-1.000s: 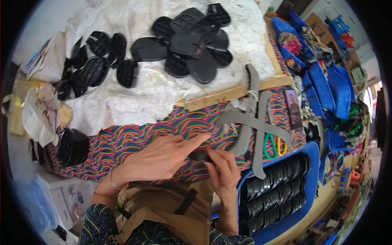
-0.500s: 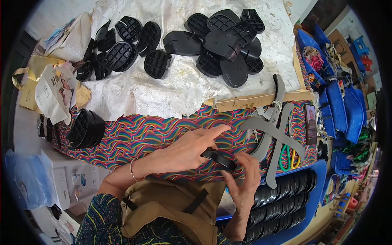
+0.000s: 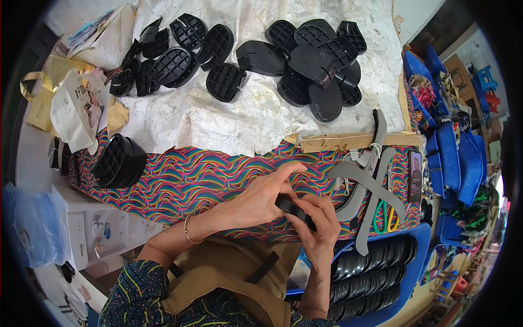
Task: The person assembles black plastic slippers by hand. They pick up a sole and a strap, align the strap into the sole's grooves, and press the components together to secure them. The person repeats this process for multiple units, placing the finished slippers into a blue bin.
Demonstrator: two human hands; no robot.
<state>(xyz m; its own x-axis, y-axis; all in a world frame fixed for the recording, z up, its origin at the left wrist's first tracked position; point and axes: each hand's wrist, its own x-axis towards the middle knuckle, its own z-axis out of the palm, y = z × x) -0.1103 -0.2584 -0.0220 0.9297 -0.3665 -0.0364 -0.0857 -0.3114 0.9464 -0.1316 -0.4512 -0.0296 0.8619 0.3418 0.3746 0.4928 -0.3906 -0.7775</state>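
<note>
Over the front of the patterned cloth, a small black heel piece (image 3: 291, 209), seen edge-on, sits between my two hands. My left hand (image 3: 266, 197) grips its near-left end, thumb and forefinger side stretched forward. On the other end, my right hand (image 3: 317, 217) is closed, fingers curled over the top and thumb underneath. Its underside is hidden. A short stack of similar black pieces with gridded hollows (image 3: 119, 162) stands left of my left forearm. Right of my right hand lie grey curved strips (image 3: 364, 182), crossed over one another.
Loose black sole pieces (image 3: 321, 65) lie heaped on a white sheet (image 3: 218, 128) at the back. A blue bin (image 3: 422, 240) at lower right holds rows of black pieces. Green- and yellow-handled scissors (image 3: 392, 219) and a phone (image 3: 415, 175) lie at right. Paper bags (image 3: 71, 117) stand at left.
My right hand has closed in around the end of the heel piece, its fingers now bent over it. The whole scene has shifted slightly as my head moved.
</note>
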